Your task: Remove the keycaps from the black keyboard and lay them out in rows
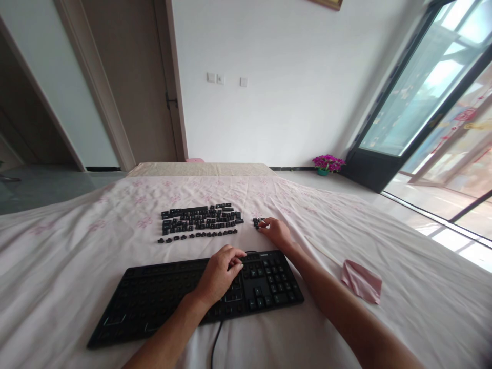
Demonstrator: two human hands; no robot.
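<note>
A black keyboard (161,302) lies on the pale cloth in front of me, most of its keycaps gone on the left and middle. My left hand (223,271) rests curled on its middle-right part, fingers pressed down on the frame. My right hand (274,230) reaches beyond the keyboard, its fingertips pinched on a small black keycap (256,222) on the cloth. Several loose black keycaps (200,220) are laid out in rows further back.
A pink folded cloth (361,281) lies to the right of my right forearm. The keyboard cable (215,343) runs toward me. A pot of purple flowers (328,164) stands on the floor by the glass door.
</note>
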